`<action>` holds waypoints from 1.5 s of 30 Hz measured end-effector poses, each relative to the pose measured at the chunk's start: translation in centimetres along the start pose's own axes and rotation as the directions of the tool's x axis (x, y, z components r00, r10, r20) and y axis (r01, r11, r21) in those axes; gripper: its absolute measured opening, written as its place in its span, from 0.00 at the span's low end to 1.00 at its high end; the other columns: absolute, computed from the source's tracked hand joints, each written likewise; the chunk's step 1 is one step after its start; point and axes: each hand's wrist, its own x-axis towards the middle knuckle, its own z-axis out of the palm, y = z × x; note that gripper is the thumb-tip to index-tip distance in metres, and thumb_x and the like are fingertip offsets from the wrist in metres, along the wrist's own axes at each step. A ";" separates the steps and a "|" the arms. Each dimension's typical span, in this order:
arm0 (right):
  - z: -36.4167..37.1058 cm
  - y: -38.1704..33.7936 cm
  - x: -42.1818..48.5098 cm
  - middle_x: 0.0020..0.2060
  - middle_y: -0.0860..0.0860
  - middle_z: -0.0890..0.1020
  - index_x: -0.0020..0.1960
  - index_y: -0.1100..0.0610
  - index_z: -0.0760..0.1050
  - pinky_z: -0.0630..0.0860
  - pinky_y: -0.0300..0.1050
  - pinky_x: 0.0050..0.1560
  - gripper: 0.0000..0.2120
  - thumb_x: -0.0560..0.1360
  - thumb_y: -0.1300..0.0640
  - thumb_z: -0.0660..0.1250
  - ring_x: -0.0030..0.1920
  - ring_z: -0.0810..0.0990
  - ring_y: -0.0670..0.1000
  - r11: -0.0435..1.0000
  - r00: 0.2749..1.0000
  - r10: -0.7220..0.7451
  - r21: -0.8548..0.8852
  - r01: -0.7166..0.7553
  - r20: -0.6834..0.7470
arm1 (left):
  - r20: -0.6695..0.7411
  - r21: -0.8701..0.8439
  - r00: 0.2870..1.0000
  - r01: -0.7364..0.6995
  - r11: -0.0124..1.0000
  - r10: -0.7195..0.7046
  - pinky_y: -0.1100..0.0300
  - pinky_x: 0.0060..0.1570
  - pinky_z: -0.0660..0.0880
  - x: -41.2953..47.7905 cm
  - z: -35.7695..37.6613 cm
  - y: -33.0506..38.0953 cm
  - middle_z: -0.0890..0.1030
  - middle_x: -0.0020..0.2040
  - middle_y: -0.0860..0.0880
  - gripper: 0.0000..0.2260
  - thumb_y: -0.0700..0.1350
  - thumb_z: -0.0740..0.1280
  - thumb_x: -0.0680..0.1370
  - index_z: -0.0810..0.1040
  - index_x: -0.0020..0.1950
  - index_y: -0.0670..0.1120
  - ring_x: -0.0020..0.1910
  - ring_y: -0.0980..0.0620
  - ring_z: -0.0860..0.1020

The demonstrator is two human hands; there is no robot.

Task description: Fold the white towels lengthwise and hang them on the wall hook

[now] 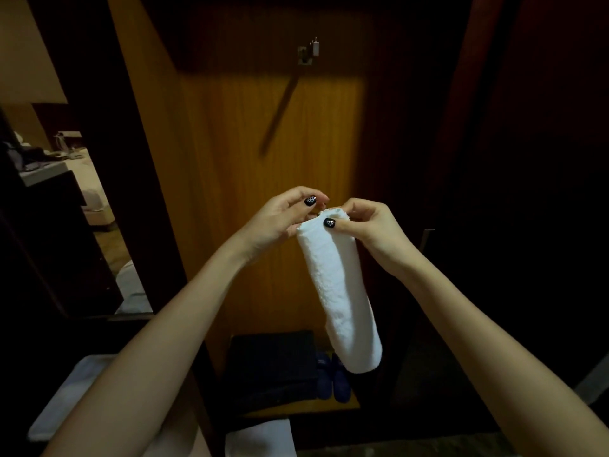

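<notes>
A white towel point(339, 291), folded into a long narrow strip, hangs down in front of me. My right hand point(369, 225) pinches its top end, thumb on the front face. My left hand point(283, 219) is at the same top corner, thumb and fingertips pinched at the towel's upper edge. A small metal wall hook point(309, 53) sits high on the wooden panel point(270, 143), well above both hands, with nothing hanging on it.
Another white towel point(258, 437) lies at the bottom centre, and a pale cloth-covered surface point(66, 400) is at lower left. A black box point(273, 367) and blue slippers point(333, 377) sit on the floor below the panel. A mirror or doorway point(49, 159) opens to the left.
</notes>
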 end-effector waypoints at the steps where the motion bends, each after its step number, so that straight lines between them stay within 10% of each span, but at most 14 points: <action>1: 0.1 0.0 0.2 0.36 0.53 0.84 0.35 0.55 0.79 0.77 0.38 0.42 0.08 0.70 0.63 0.75 0.40 0.82 0.48 1.000 1.000 0.008 -0.003 -0.008 -0.009 | -0.030 0.013 0.999 -0.021 1.000 0.022 0.67 0.44 0.75 0.0 0.0 -0.1 0.80 0.51 0.52 0.09 0.47 0.65 0.76 0.78 0.54 0.48 0.51 0.58 0.79; 7: 0.2 0.6 0.7 0.38 0.59 0.83 0.41 0.69 0.78 0.76 0.44 0.42 0.08 0.71 0.64 0.74 0.40 0.81 0.53 1.000 0.986 0.016 -0.015 -0.019 -0.167 | -0.167 0.331 0.972 -0.102 0.938 0.164 0.64 0.45 0.75 -0.4 0.2 -0.9 0.79 0.51 0.46 0.10 0.36 0.73 0.72 0.76 0.47 0.47 0.46 0.56 0.78; 12: 0.8 1.0 0.3 0.42 0.59 0.85 0.39 0.62 0.79 0.79 0.47 0.46 0.05 0.71 0.64 0.74 0.43 0.83 0.51 0.994 0.967 -0.052 -0.110 0.025 -0.250 | -0.273 0.429 0.937 -0.085 0.899 0.219 0.70 0.40 0.72 -0.8 -0.1 -1.2 0.79 0.40 0.52 0.08 0.35 0.74 0.70 0.78 0.42 0.44 0.37 0.63 0.76; 23: 2.2 1.4 -0.1 0.41 0.46 0.84 0.53 0.53 0.77 0.79 0.38 0.47 0.14 0.73 0.67 0.71 0.45 0.84 0.43 0.985 0.901 -0.146 -0.145 0.094 -0.409 | -0.390 0.395 0.883 -0.095 0.914 0.260 0.72 0.39 0.72 -0.3 -0.1 -1.2 0.82 0.39 0.56 0.09 0.35 0.73 0.71 0.81 0.43 0.49 0.37 0.66 0.78; 34: 1.3 0.8 -0.3 0.43 0.56 0.85 0.45 0.62 0.79 0.79 0.48 0.52 0.03 0.72 0.65 0.72 0.46 0.84 0.53 0.998 0.991 0.055 0.000 -0.056 -0.122 | -0.344 0.213 0.913 -0.149 0.966 0.217 0.70 0.42 0.75 -1.0 0.2 -0.8 0.82 0.44 0.53 0.09 0.33 0.69 0.75 0.80 0.49 0.46 0.43 0.62 0.81; 45: 1.5 -0.7 0.5 0.37 0.55 0.83 0.37 0.60 0.78 0.79 0.45 0.41 0.07 0.71 0.63 0.75 0.39 0.82 0.52 1.000 0.941 0.002 0.022 0.006 -0.338 | -0.276 0.114 0.950 -0.117 0.987 0.144 0.60 0.52 0.78 -0.7 1.4 -0.6 0.79 0.61 0.48 0.22 0.42 0.64 0.80 0.62 0.71 0.47 0.58 0.54 0.79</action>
